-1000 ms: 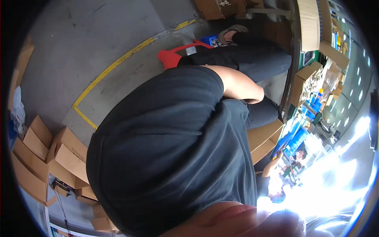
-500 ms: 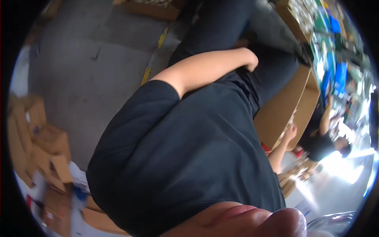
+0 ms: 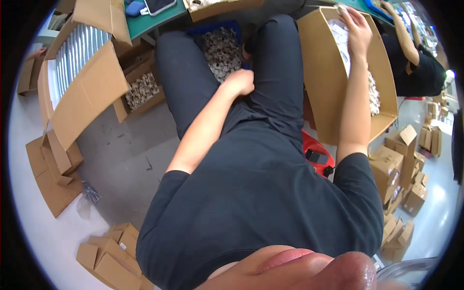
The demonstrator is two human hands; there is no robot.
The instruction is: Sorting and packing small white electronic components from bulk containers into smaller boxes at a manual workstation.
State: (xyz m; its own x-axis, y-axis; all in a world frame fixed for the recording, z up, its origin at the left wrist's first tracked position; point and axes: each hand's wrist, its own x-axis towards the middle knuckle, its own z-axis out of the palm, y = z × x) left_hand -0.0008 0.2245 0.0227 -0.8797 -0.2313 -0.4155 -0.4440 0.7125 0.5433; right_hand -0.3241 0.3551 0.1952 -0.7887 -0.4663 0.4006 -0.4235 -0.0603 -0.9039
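My left hand (image 3: 240, 82) is closed over my lap, between my thighs, with its fingers curled down out of sight. Just beyond it, a blue bin (image 3: 238, 30) on the floor holds many small beige and grey pieces (image 3: 222, 50). My right hand (image 3: 357, 35) reaches over a tall open cardboard box (image 3: 321, 72). Its fingers are pinched at the box's far end by a small pale thing, too indistinct to name. Inside this box lie small white pieces (image 3: 373, 94) and a clear plastic bag (image 3: 340, 36).
A green table (image 3: 176, 13) with a phone (image 3: 159, 6) stands ahead. To the left are an open carton (image 3: 92, 92) of silvery strips and a box of small pieces (image 3: 142, 91). A red stool (image 3: 319, 152) is by my right hip. A co-worker (image 3: 418, 70) sits at right.
The view has swung round and now takes in the table and the bins. My right hand has moved to the far end of the cardboard box; my left hand stays by my lap.
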